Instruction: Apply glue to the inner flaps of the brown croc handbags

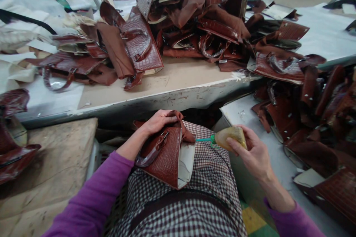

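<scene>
On my lap rests a reddish-brown crocodile-pattern handbag, its pale inner side panel facing right. My left hand grips the brown lining cloth along the bag's top edge. The bag's handle, partly wrapped in clear film, hangs on the near face. In my right hand is a yellowish squeeze glue bottle, tilted sideways. Its thin green nozzle points left, with the tip close to the lining at the bag's open side; whether it touches, I cannot tell.
Unfinished brown handbags are heaped on the long worktable ahead. More bag pieces pile up on a surface at my right. A cardboard-topped stand with another bag is at my left.
</scene>
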`<state>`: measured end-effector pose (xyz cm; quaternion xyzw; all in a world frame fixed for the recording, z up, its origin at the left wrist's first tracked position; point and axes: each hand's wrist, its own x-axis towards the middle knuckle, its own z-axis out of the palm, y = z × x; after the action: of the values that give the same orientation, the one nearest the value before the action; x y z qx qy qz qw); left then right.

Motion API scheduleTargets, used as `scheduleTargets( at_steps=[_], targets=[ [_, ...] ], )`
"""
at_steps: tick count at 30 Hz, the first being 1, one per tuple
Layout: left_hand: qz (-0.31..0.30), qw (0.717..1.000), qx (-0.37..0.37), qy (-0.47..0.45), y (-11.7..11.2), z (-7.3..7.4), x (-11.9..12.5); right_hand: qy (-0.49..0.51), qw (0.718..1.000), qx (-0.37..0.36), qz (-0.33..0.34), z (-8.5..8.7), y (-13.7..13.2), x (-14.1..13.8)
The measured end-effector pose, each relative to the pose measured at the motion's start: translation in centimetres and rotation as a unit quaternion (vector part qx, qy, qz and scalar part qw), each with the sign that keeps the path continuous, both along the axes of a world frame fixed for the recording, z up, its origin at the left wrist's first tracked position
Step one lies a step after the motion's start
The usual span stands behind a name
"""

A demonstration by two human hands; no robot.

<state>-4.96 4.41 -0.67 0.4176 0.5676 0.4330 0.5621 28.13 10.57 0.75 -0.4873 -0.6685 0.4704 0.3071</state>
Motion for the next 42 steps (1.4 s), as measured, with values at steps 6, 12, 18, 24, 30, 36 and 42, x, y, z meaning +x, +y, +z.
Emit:
scheduleTargets(
  at_steps=[6,12,18,24,30,36,42],
  targets=[
    [-0.006,1.0,0.0,-0.005,0.0,-0.1,0.2,-0.003,0.997,-0.051,0.065,1.1,-0.6,0.8],
    [-0.007,1.0,0.002,0.006,0.0,-0.2,0.2,0.01,0.993,-0.097,0.072,1.8,-1.3,0.8],
    [-0.008,1.0,0.008,0.009,-0.1,0.0,0.4,0.008,0.989,-0.128,0.075,1.6,-1.9,1.1],
    [-0.008,1.0,0.006,0.02,0.1,-0.1,0.5,0.014,0.989,-0.13,0.07,1.8,-2.0,1.0],
    [-0.006,1.0,0.007,0.022,0.0,-0.3,0.4,0.019,0.984,-0.167,0.06,1.9,-2.4,1.2],
    [-0.009,1.0,0.014,0.023,-0.1,-0.3,0.3,0.002,0.991,-0.127,0.05,1.6,-2.7,1.3],
    [-0.01,0.999,0.019,0.025,0.0,-0.5,0.4,0.007,0.986,-0.146,0.087,1.9,-3.3,1.4]
  ],
)
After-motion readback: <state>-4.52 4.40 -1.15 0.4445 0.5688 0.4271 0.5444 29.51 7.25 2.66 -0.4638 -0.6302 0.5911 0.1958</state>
